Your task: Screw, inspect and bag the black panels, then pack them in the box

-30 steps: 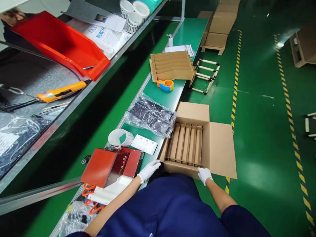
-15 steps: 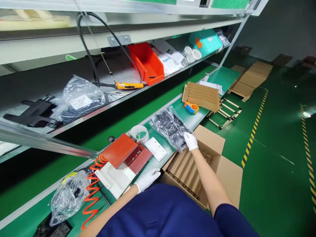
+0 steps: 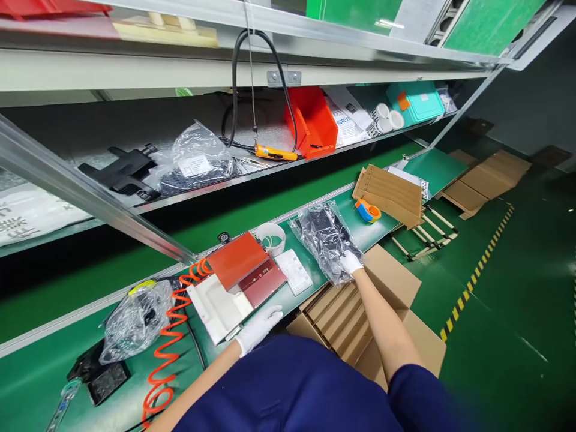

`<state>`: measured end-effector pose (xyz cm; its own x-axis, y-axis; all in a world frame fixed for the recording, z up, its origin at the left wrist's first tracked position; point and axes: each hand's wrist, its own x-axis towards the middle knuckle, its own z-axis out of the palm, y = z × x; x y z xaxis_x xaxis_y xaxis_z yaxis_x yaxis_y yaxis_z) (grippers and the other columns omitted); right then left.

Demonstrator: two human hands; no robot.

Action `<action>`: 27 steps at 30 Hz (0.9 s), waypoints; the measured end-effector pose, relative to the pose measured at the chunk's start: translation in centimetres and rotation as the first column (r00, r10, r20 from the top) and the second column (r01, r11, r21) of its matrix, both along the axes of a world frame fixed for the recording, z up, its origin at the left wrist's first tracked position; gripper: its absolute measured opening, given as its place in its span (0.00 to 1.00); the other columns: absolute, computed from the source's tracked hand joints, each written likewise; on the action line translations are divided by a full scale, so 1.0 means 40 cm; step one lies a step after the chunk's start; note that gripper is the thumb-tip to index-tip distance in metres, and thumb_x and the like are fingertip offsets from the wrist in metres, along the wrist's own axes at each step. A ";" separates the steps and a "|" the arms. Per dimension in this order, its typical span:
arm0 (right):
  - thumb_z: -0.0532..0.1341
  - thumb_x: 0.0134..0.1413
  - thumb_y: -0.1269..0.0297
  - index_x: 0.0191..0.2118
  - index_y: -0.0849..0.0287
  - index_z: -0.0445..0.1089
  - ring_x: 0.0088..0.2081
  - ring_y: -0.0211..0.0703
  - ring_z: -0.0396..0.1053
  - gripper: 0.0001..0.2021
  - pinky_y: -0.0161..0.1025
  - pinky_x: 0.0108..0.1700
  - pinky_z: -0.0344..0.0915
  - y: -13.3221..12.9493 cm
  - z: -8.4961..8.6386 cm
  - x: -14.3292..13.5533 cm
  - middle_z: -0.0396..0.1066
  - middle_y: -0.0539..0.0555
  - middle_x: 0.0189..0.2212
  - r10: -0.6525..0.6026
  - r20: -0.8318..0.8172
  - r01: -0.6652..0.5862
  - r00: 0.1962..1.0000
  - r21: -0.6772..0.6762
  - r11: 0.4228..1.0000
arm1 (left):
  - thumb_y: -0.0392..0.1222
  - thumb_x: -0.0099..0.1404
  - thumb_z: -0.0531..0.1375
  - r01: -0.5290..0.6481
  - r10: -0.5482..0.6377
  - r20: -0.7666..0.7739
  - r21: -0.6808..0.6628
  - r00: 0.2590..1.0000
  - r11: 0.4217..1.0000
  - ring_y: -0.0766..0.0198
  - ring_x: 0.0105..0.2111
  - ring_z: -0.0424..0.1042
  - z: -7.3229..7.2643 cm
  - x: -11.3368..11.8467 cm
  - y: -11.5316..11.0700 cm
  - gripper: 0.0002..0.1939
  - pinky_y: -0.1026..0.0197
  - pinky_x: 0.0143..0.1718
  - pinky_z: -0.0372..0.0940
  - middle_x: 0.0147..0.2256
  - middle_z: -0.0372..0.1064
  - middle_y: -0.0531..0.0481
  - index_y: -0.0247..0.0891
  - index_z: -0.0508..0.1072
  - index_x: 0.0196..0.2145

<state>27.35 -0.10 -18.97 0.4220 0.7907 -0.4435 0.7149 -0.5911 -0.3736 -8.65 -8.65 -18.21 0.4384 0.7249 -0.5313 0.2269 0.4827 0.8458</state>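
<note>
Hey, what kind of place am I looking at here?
Most likely a factory packing line. A gloved right hand grips a plastic bag of black parts beside an open carton with cardboard dividers, on a long green workbench with yellow-black floor tape.

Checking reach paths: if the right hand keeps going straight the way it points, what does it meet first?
The right hand points up and away across the bench. It already touches the clear bag of black parts, so that comes first; beyond it likely bare green bench, though depth is unclear.
</note>
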 end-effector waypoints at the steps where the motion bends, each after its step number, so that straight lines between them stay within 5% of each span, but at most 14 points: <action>1: 0.58 0.69 0.49 0.58 0.64 0.68 0.53 0.39 0.69 0.24 0.44 0.60 0.71 -0.023 0.012 -0.008 0.69 0.59 0.52 -0.037 -0.049 0.039 0.998 0.037 0.999 | 0.67 0.58 0.67 -0.019 0.019 0.000 0.011 1.000 1.000 0.32 0.59 0.72 0.013 0.003 0.007 0.24 0.30 0.67 0.57 0.47 0.80 0.41 0.45 0.78 0.40; 6: 0.52 0.68 0.56 0.68 0.61 0.59 0.60 0.42 0.68 0.28 0.47 0.69 0.65 -0.189 0.077 -0.087 0.67 0.61 0.60 -0.122 -0.311 0.189 0.942 0.197 0.962 | 0.67 0.62 0.65 -0.115 0.105 0.109 0.089 0.988 0.989 0.38 0.67 0.64 0.103 0.048 0.090 0.35 0.36 0.72 0.52 0.65 0.68 0.38 0.44 0.70 0.58; 12: 0.57 0.55 0.37 0.68 0.62 0.61 0.69 0.45 0.61 0.42 0.45 0.74 0.62 -0.366 0.193 -0.238 0.61 0.59 0.67 -0.065 -0.541 0.257 0.838 0.287 0.923 | 0.69 0.58 0.68 -0.263 0.183 0.349 0.196 0.919 0.945 0.42 0.75 0.46 0.233 0.098 0.224 0.57 0.42 0.75 0.47 0.76 0.42 0.37 0.42 0.49 0.74; 15: 0.63 0.48 0.32 0.67 0.61 0.64 0.70 0.48 0.61 0.47 0.45 0.74 0.62 -0.425 0.242 -0.276 0.59 0.59 0.68 -0.151 -0.626 0.339 0.765 0.192 0.921 | 0.65 0.59 0.69 -0.354 0.205 0.443 0.286 0.873 0.890 0.42 0.74 0.48 0.300 0.097 0.255 0.52 0.41 0.75 0.48 0.73 0.53 0.39 0.44 0.55 0.72; 19: 0.65 0.44 0.29 0.67 0.60 0.65 0.68 0.49 0.64 0.50 0.43 0.70 0.68 -0.472 0.275 -0.272 0.60 0.59 0.68 -0.227 -0.607 0.370 0.762 0.120 0.921 | 0.59 0.57 0.70 -0.346 0.157 0.503 0.310 0.850 0.885 0.37 0.64 0.67 0.352 0.081 0.258 0.38 0.37 0.68 0.60 0.59 0.73 0.38 0.37 0.70 0.60; 22: 0.67 0.42 0.28 0.65 0.59 0.68 0.65 0.51 0.67 0.50 0.42 0.65 0.72 -0.481 0.293 -0.266 0.64 0.59 0.65 -0.254 -0.588 0.376 0.768 0.092 0.922 | 0.55 0.58 0.68 -0.332 0.138 0.514 0.308 0.847 0.892 0.40 0.56 0.74 0.370 0.070 0.247 0.30 0.38 0.62 0.66 0.53 0.77 0.39 0.36 0.73 0.53; 27: 0.70 0.26 0.24 0.66 0.61 0.65 0.68 0.53 0.63 0.62 0.41 0.69 0.69 -0.465 0.337 -0.289 0.59 0.57 0.68 -0.393 -0.592 0.453 0.703 -0.052 0.890 | 0.55 0.61 0.66 -0.351 0.117 0.552 0.341 0.826 0.872 0.40 0.62 0.68 0.408 0.048 0.245 0.30 0.37 0.69 0.58 0.57 0.74 0.39 0.36 0.73 0.57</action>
